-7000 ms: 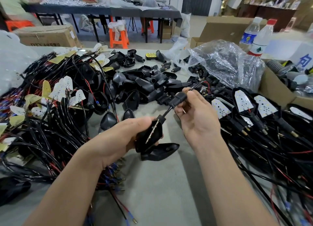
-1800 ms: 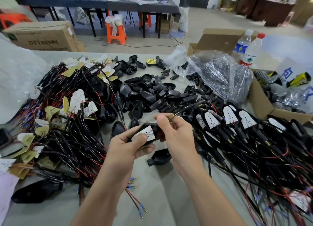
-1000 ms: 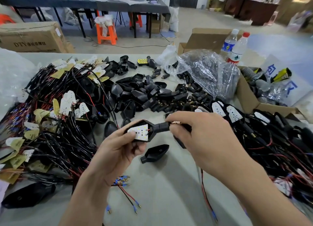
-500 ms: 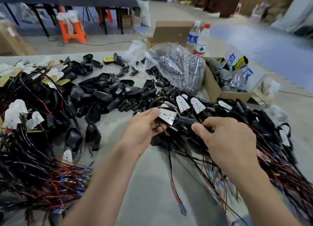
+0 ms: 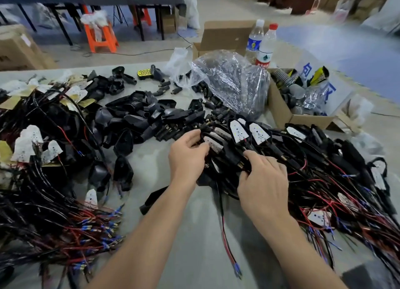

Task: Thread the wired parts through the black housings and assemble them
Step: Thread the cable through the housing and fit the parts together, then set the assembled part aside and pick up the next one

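Assembled housing [image 5: 213, 145], white LED board seated, is being held at the finished pile [image 5: 324, 169] on the right side of the table [image 5: 194, 256]. It is being pinched by the left hand [image 5: 188, 156], stem gripped in the right hand's [image 5: 263, 180] curled fingers. Risk: the trailing red/black lead [image 5: 225, 241] getting snagged in neighbouring wires, board being tugged loose. Bottle label [image 5: 262, 61] and blue box lettering [image 5: 307, 69]: not being read reliably.

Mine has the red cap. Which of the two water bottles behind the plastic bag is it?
The right-hand water bottle, with a red cap and red-and-white label; the left bottle has a pale cap and blue label.
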{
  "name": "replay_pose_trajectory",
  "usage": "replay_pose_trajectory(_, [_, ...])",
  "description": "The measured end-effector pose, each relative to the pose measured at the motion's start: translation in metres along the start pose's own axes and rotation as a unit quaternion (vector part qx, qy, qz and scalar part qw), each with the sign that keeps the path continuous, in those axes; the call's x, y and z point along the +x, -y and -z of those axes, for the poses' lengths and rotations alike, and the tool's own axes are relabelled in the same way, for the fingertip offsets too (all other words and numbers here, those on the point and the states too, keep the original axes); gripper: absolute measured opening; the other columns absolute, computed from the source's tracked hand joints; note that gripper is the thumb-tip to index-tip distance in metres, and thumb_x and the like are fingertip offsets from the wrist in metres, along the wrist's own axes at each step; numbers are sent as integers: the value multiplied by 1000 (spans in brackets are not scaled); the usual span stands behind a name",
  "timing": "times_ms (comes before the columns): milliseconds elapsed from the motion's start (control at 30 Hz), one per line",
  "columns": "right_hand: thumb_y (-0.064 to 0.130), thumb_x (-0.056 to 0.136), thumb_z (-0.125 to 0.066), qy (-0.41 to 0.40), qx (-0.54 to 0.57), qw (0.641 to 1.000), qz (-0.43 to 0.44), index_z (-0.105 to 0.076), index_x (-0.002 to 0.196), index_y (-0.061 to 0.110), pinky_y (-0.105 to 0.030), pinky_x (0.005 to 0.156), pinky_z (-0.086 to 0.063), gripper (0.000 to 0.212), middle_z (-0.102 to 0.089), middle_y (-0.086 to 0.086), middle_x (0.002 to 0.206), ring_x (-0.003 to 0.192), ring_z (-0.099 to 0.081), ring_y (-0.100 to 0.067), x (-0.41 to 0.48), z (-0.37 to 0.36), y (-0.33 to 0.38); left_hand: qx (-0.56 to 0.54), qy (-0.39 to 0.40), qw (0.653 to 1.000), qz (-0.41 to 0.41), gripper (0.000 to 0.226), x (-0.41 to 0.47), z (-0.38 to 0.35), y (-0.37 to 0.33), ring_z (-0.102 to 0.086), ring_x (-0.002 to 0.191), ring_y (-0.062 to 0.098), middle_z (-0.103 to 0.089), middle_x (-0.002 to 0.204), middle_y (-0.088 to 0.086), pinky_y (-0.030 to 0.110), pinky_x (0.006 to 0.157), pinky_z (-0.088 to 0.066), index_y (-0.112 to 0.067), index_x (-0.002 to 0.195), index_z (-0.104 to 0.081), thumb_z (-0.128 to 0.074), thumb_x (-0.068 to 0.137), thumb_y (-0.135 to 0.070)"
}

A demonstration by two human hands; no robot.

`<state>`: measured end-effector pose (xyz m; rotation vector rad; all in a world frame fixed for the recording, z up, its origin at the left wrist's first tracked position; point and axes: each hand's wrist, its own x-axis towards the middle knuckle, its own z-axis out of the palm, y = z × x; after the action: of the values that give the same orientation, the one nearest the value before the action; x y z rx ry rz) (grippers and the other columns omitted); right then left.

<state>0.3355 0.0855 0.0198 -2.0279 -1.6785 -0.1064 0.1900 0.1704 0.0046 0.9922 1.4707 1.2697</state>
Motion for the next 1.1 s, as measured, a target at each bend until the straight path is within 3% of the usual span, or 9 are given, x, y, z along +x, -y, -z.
replay_pose_trajectory(100, [3,68,-77,-41,42,997,55,-69,117,15,-40,94,-38,50,-71,0,117,110,-60,-29,-10,-7,15,88,-24,995,-37,46,-10,14,-1,-69,82,-9,-71,93,-37,29,89,-59,-45,110,-75,-68,67,-31])
replay_pose_trajectory(233, [9,76,-63,-9,75,990,117,-71,113,15,-44,94,-46,39,-68,-1,128,114,-60,-31,-26,-22,43,141,-15,988,-58,36,-18,37,-2,-70,87,-6,-74,87,-28,30,88,-59,-57,90,-70,-69,77,-24])
replay_pose_trajectory(367, [13,73,-56,32,87,987,130,-72,109,16,-42,97,-43,40,-66,-3,134,117,-56,-30,-37,-33,71,166,-25,981,-92,27,-22,68,2,-66,84,-16,-71,87,-36,9,78,-53,-44,89,-75,-72,85,-17])
replay_pose_trajectory(433, [10,72,-57,46,116,981,147,-71,114,17,-40,102,-40,45,-66,-3,135,119,-53,-27,-40,-38,87,155,-38,984,-79,16,-24,88,2,-69,82,-11,-74,82,-28,17,83,-56,-36,93,-78,-70,90,-22])
replay_pose_trajectory(600, [4,82,-57,211,214,942,152,-61,130,21,-33,95,-40,51,-65,-4,128,120,-55,-26,-40,-55,134,259,-159,949,-83,17,-30,144,6,-70,75,3,-72,65,-20,29,75,-55,-40,101,-76,-61,94,-34])
replay_pose_trajectory(700, [21,91,-58,243,209,933,162,-57,122,20,-39,83,-41,31,-65,-10,109,108,-56,-34,-34,-73,158,306,-229,920,-82,37,-30,173,9,-72,95,16,-79,95,-12,33,89,-55,-38,124,-71,-66,91,-24])
replay_pose_trajectory(800, [36,93,-61,230,214,936,160,-52,123,17,-44,79,-40,36,-65,-15,102,101,-55,-39,-27,-87,181,341,-229,908,-88,56,-28,197,15,-59,123,22,-69,127,0,38,103,-48,-29,141,-61,-69,87,-14])
replay_pose_trajectory(1000, [22,91,-61,261,160,923,234,-47,128,25,-43,80,-45,40,-68,-10,109,104,-59,-37,-21,-98,208,366,-183,908,-91,34,-30,216,27,-62,120,24,-72,122,1,34,103,-48,-25,116,-77,-68,87,-10])
replay_pose_trajectory(1100, [16,88,-62,253,260,918,160,-52,121,30,-39,82,-50,37,-70,-2,106,98,-63,-29,-17,-92,207,264,-256,919,-142,27,-40,215,26,-62,109,-4,-72,114,-15,11,100,-42,-32,104,-78,-67,90,-12])
